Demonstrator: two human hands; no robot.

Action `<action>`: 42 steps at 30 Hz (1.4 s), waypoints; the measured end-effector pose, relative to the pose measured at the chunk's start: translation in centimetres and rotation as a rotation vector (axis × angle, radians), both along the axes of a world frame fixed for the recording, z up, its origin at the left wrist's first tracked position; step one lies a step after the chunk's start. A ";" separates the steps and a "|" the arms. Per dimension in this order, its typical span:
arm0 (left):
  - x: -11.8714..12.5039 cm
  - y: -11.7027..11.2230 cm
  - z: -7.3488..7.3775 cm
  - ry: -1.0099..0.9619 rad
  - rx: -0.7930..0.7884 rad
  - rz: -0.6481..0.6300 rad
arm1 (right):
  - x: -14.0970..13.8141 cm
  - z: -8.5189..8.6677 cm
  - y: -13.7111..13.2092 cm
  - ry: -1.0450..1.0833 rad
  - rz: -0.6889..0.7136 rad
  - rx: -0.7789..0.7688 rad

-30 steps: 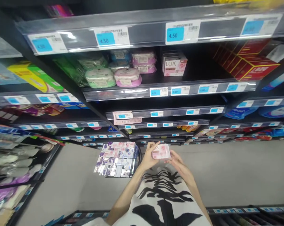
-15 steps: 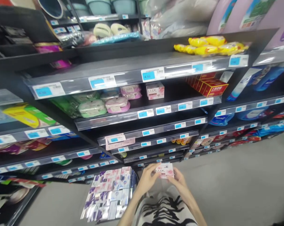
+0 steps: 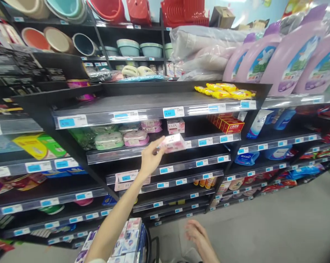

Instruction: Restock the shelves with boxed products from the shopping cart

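My left hand [image 3: 152, 156] is stretched forward, its fingers closed on the left end of a small pink and white soap box [image 3: 173, 143]. That box is in the air in front of a shelf edge, tilted, with its top face toward me. Just behind and above it, on the shelf, stands a matching LUX soap box [image 3: 176, 126]. Low in the view, my right hand [image 3: 197, 235] hangs over the floor with fingers loosely apart and nothing in them. Beneath my left arm is a stack of soap boxes [image 3: 129, 235] in pink, white, blue and purple.
Pink and green packs [image 3: 136, 138] sit left of the LUX box; red and gold boxes [image 3: 229, 125] stand to its right. Above juts a shelf with yellow packets [image 3: 225, 90]. Large purple jugs [image 3: 296, 54] stand at the upper right.
My left hand has moved up and forward to the shelf with the soap box. My right hand has let go of the box and stayed low. The view has tilted upward.
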State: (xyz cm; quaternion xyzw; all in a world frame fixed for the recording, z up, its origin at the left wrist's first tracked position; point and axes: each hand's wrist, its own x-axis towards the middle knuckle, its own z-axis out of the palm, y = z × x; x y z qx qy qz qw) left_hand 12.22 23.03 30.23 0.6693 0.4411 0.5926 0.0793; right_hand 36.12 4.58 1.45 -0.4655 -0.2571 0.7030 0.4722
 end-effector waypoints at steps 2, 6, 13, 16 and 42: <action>0.4 2.4 1.9 0.010 0.066 0.039 | 0.0 -0.5 -0.1 -0.014 0.000 -0.023; 1.3 6.3 3.3 0.114 0.071 0.064 | 0.4 -1.1 -0.2 -0.033 -0.010 -0.061; 2.1 9.2 1.7 0.273 0.099 0.168 | 1.5 -2.8 -1.1 -0.070 -0.125 -0.118; 2.2 9.6 1.9 0.307 0.138 0.175 | 2.0 -3.5 -1.3 -0.084 -0.135 -0.136; 1.6 1.9 -8.9 0.321 0.213 0.036 | 2.8 -2.5 -0.8 -0.137 -0.069 -0.093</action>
